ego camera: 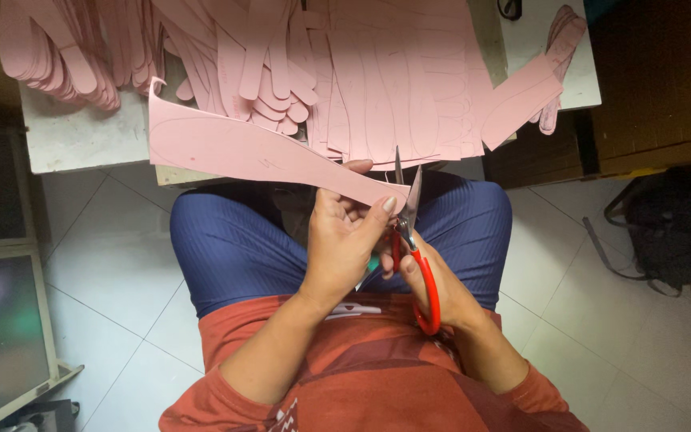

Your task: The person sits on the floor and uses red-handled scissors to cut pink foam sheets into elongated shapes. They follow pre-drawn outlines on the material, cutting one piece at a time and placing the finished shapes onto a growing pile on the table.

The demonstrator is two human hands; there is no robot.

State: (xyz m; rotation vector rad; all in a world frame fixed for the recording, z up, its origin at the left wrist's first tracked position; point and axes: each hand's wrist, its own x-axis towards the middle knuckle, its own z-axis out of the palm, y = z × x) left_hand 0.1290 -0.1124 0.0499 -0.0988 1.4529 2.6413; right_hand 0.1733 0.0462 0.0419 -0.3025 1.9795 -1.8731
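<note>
At ten o'clock a heap of cut pink strips lies piled on the grey table, well back from its near edge. Beside it, at twelve o'clock, a wide spread of marked pink sheets covers the top and overhangs the near edge.

Out from that edge juts one long pink sheet. Its broad end lies at ten o'clock over the table edge and its narrow end reaches to the centre, above the lap. The left hand pinches that narrow end, thumb on top and fingers beneath, probably to keep it taut and flat right next to the blades. Just to the right, the right hand is clenched through the red handles of the scissors, whose blades stand parted, pointing toward twelve o'clock at the sheet's tip.

At two o'clock more pink strips hang off the table's right corner. Tiled floor lies beside both knees, a dark bag sits at three o'clock, and the table edge hems the hands in front.
</note>
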